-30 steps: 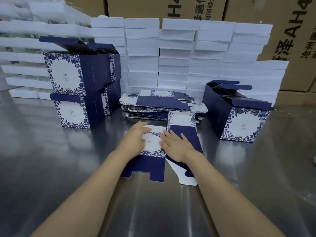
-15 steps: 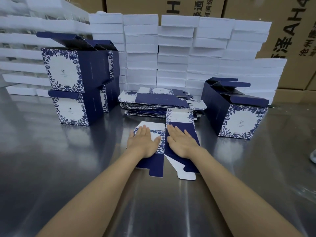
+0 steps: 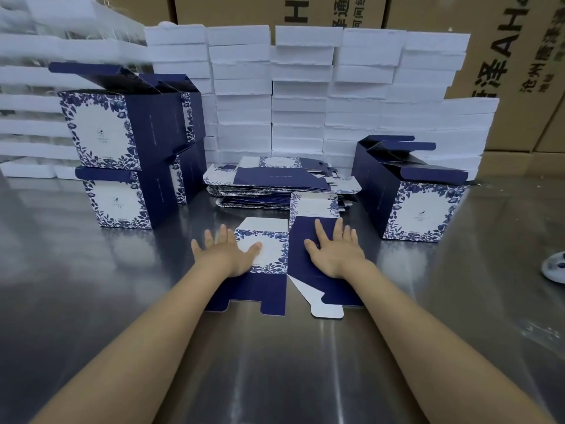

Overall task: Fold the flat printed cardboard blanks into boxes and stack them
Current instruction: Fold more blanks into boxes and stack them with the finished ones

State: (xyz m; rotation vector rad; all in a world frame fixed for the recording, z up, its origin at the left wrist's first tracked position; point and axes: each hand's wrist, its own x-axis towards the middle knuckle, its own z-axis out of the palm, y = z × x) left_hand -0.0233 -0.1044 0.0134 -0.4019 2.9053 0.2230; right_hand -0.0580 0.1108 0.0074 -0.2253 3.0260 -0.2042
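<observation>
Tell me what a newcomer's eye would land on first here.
First, the two bare hands, left hand and right hand, pressed flat with straight fingers on a flat blue-and-white blank in the middle of the shiny metal table. Next, the folded floral boxes: a stack at the left, a single open-topped box at the right. Behind them stands a wall of white boxes, with a pile of unfolded blanks in front of it.

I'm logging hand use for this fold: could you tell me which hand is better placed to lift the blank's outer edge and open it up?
Probably the left hand: it overhangs the flat blank's left edge, while the right hand lies flat on the navy panel.
</observation>
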